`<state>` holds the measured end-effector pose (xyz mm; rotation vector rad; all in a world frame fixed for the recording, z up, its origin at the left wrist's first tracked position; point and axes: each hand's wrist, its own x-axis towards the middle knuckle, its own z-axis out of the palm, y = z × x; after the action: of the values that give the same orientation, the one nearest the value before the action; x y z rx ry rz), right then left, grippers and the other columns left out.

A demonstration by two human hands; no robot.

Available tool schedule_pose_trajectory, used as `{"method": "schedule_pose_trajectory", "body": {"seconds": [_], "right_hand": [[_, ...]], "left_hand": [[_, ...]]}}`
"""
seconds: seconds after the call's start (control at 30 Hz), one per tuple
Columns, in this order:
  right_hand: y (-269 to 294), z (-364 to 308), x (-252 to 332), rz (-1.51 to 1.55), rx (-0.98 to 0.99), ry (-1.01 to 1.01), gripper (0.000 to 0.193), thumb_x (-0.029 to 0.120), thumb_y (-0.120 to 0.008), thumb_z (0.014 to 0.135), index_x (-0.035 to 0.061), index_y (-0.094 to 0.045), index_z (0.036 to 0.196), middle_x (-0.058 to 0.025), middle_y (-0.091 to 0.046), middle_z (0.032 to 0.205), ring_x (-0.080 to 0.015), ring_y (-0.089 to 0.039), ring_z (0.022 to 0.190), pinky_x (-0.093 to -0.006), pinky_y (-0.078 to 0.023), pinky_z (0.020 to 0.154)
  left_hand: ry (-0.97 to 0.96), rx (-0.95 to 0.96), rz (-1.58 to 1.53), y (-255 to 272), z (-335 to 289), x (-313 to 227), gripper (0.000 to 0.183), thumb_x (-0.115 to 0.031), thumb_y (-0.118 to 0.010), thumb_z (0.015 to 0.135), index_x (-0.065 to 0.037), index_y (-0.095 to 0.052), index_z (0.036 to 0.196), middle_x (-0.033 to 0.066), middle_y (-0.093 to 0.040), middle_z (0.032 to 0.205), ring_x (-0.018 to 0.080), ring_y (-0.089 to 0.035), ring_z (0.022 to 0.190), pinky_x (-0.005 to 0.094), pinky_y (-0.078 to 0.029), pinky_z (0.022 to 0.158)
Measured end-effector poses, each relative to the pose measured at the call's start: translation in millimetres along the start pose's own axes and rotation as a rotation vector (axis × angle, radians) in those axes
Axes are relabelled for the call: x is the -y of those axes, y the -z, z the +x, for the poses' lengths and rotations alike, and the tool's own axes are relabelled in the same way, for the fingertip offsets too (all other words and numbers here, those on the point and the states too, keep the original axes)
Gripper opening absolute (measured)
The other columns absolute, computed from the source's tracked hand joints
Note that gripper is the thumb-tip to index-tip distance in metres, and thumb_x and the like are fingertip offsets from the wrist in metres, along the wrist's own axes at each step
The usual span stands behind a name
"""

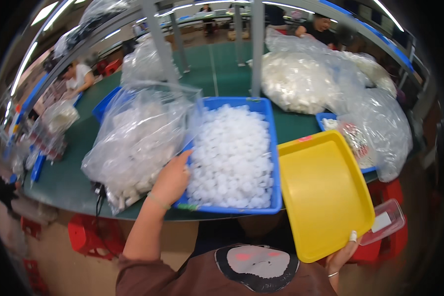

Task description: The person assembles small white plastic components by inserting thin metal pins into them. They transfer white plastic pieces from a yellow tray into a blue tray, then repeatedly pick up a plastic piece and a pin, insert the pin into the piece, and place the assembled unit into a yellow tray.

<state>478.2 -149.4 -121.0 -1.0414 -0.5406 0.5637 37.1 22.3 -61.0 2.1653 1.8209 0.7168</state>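
A blue tray [276,190] full of small white plastic pieces [232,158] lies at the table's near edge in front of me. At its left rim is my left hand [172,178], closed on the rim, with one finger reaching toward the white pieces; the other fingers are partly hidden. My right hand [344,250] grips the lower right corner of a yellow tray [325,192]. This tray is tilted, has nothing in it, and sits right beside the blue one, overhanging the table edge.
A clear plastic bag [138,133] of pale parts stands left of the blue tray. Large filled bags [301,74] lie at the back right, near another bag [387,128]. Grey frame posts [257,49] rise from the green table [207,64]. Red stools [91,234] and a clear lidded box [387,222] are nearby. Other people sit farther off.
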Motion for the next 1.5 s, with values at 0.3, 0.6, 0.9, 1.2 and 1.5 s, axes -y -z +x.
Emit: {"method": "schedule_pose_trajectory", "body": {"seconds": [0.3,0.6,0.9,1.2,1.5], "right_hand": [[-31.6,-17.1,-34.3,0.229,0.073,-0.232,0.043,0.020,-0.038,0.102,0.0015,-0.033,0.140,-0.0118,-0.045,0.135,-0.0220,-0.045,0.123,-0.0355,-0.036,0.104],[-15.8,-11.8,-37.6,0.138,0.078,-0.354,0.042,0.034,-0.033,0.104,-0.0008,-0.046,0.123,-0.0107,-0.061,0.114,-0.0185,-0.063,0.097,-0.0311,-0.052,0.077],[-27.1,8.9,-28.1,-0.503,0.592,-0.284,0.042,0.027,-0.032,0.103,-0.0031,-0.060,0.096,-0.0116,-0.069,0.079,-0.0168,-0.067,0.068,-0.0256,-0.052,0.062],[41.4,54.6,14.7,-0.249,0.302,-0.197,0.042,0.030,-0.032,0.103,-0.0019,-0.060,0.098,-0.0129,-0.068,0.081,-0.0157,-0.064,0.070,-0.0246,-0.049,0.064],[70.8,60.8,29.3,-0.582,0.254,0.160,0.030,0.019,-0.037,0.102,0.0001,-0.059,0.107,-0.0104,-0.066,0.093,-0.0126,-0.062,0.074,-0.0231,-0.047,0.065]], "left_hand": [[0.023,-0.080,-0.003,25.1,-29.3,19.2,0.041,-0.005,-0.043,0.087,0.000,-0.050,0.128,0.0253,-0.059,0.115,0.0400,-0.055,0.109,0.0415,-0.042,0.095],[-0.221,-0.247,0.230,23.3,-58.2,-51.3,0.042,-0.007,-0.058,0.082,-0.001,-0.053,0.124,0.0231,-0.051,0.126,0.0421,-0.048,0.116,0.0473,-0.038,0.100],[-0.996,0.458,-0.239,-72.0,-45.7,-176.0,0.046,-0.019,-0.067,0.082,-0.018,-0.057,0.127,0.0157,-0.049,0.133,0.0338,-0.050,0.120,0.0445,-0.041,0.099],[-0.749,0.269,-0.119,-105.0,-37.2,-182.8,0.048,0.003,-0.065,0.063,-0.016,-0.067,0.107,0.0084,-0.059,0.120,0.0288,-0.058,0.102,0.0367,-0.049,0.085],[-0.810,-0.034,-0.348,-75.7,-41.3,-179.7,0.030,0.001,-0.067,0.073,-0.007,-0.068,0.101,0.0168,-0.061,0.113,0.0354,-0.061,0.098,0.0416,-0.046,0.092]]}}
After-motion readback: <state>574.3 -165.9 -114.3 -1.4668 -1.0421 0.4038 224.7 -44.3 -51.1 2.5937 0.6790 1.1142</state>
